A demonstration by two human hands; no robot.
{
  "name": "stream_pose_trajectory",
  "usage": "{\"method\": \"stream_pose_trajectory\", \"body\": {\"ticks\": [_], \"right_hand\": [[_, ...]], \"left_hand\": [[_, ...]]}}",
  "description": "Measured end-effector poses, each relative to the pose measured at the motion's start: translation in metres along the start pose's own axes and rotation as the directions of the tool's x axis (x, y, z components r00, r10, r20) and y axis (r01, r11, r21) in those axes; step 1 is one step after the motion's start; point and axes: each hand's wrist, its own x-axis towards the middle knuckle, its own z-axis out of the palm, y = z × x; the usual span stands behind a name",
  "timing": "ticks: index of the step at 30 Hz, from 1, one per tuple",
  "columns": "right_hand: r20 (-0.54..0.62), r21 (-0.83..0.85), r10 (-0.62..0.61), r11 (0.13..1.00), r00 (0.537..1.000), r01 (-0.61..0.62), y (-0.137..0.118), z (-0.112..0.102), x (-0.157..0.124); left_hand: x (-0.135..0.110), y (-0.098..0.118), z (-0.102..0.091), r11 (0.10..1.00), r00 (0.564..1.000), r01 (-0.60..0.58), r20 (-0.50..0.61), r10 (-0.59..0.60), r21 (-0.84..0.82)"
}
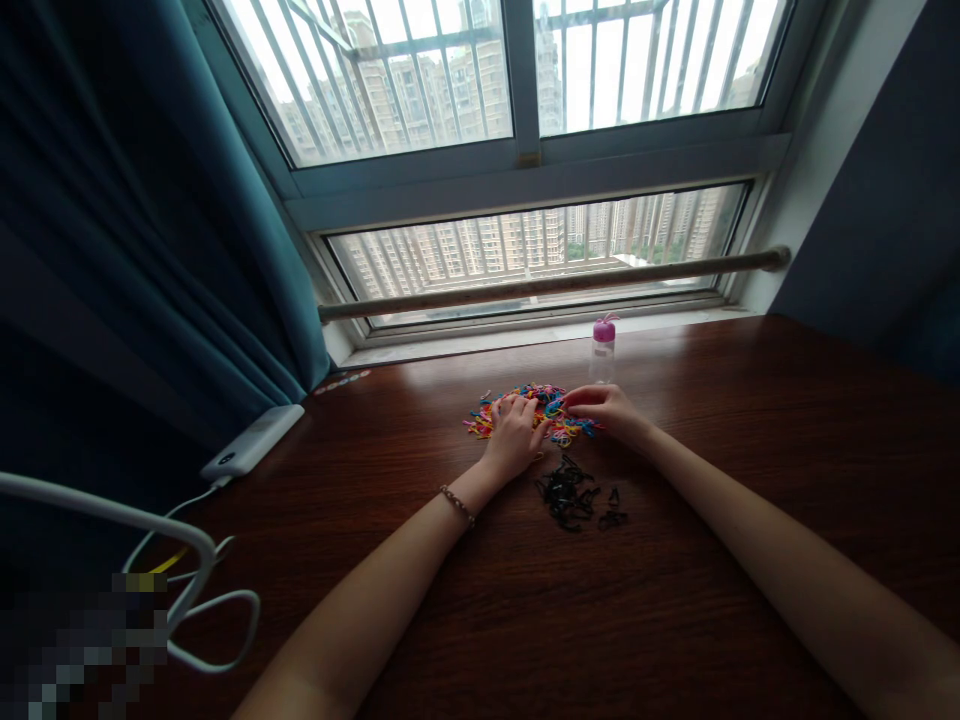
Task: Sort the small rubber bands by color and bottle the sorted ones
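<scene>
Taking the bright bands (553, 409) as the middle of my clock, my left hand (513, 432) comes in at seven o'clock, palm down on the pile, fingers loosely parted and bent with the thumb out to the side, a pose that seems to suit spreading and steadying loose loops rather than gripping one. My right hand (611, 408) comes in from three o'clock, thumb and fingertips drawn almost together at the heap's edge, a fine pinch that fits things so thin; at this size I can't tell whether a band is caught in it. The black bands (564, 492) lie at five o'clock, apart from the colours, presumably so the two sorts don't mix. Bare table (480, 630) nearer me leaves my forearms room, and the bottle (603, 352) stands upright at about two o'clock, just beyond my right fingers.
</scene>
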Motion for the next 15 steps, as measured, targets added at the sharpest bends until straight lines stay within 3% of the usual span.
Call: {"method": "stream_pose_trajectory", "body": {"ticks": [3,8,13,15], "right_hand": [[0.262,0.021,0.14,0.988,0.955,-0.151,-0.006,0.003,-0.004],[0.26,0.026,0.146,0.987,0.954,-0.158,-0.011,0.003,-0.007],[0.455,-0.047,0.234,0.97,0.859,-0.239,-0.016,0.003,-0.009],[0.473,-0.048,0.228,0.971,0.851,-0.233,-0.016,0.004,-0.009]], "left_hand": [[0.0,-0.001,0.002,0.998,0.998,0.055,-0.01,-0.054,0.029],[0.001,-0.001,0.003,1.0,0.998,0.029,0.063,-0.029,0.002],[0.003,-0.004,0.005,0.999,0.988,0.017,0.156,-0.01,-0.039],[0.003,-0.005,0.006,0.999,0.986,0.007,0.17,0.0,-0.043]]}}
